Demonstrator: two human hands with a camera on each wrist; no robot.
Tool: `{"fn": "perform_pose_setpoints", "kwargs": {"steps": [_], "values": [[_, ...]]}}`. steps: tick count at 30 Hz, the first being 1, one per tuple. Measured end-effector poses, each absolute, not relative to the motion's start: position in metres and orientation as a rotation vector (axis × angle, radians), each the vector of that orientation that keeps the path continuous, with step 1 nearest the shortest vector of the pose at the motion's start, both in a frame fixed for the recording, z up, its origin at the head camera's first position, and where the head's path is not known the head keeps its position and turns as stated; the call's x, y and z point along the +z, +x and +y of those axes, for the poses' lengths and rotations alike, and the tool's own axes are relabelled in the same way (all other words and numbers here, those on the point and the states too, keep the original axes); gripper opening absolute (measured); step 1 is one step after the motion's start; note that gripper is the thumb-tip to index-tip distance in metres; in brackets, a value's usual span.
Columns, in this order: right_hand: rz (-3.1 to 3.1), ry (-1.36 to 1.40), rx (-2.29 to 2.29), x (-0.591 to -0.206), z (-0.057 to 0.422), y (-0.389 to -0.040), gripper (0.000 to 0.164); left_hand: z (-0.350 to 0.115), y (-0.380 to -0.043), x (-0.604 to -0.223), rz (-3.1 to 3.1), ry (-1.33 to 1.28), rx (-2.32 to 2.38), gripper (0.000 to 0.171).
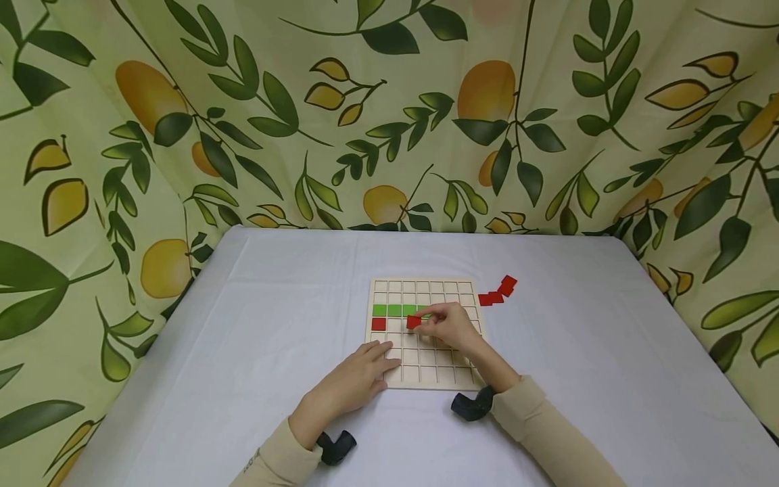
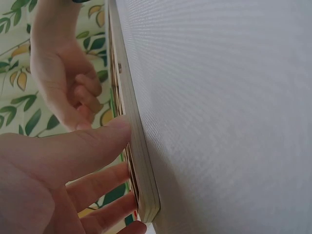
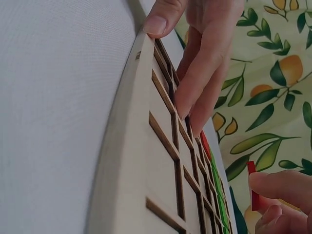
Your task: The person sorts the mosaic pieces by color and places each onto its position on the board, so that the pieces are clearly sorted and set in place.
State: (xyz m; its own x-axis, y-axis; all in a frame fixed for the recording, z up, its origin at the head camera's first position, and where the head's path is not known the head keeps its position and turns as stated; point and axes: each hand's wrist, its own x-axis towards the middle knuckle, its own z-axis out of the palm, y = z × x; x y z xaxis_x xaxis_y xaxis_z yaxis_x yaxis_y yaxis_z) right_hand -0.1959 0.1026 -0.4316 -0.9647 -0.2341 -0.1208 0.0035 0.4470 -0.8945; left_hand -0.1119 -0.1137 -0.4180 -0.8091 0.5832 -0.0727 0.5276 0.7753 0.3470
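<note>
A wooden grid board (image 1: pixel 410 374) lies on the white cloth. Several green square tiles (image 1: pixel 394 310) fill cells in one row, and a red tile (image 1: pixel 379 324) sits in the row just below at the left. My right hand (image 1: pixel 447 326) pinches another red square tile (image 1: pixel 414 322) between thumb and fingers over that same row. In the right wrist view the pinched tile (image 3: pixel 253 187) stands on edge, raised above the board. My left hand (image 1: pixel 360 375) rests on the board's near left corner, its fingers extended over the cells and its thumb (image 2: pixel 105 141) at the front edge.
Several loose red tiles (image 1: pixel 504 291) lie partly overlapping on the cloth, just past the board's far right corner. Black wrist mounts (image 1: pixel 471 406) stick out beside both cuffs. A fruit-patterned curtain (image 1: pixel 389 135) hangs behind the table and along its sides.
</note>
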Motion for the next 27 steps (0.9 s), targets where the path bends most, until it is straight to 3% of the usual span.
{"fn": "perform_pose_setpoints", "kwargs": {"steps": [27], "values": [[2.489, -0.252, -1.497, -0.439, 0.078, -0.2, 0.025, -0.114, -0.112, -0.417, 2.807, 0.912, 0.456, 0.038]]}}
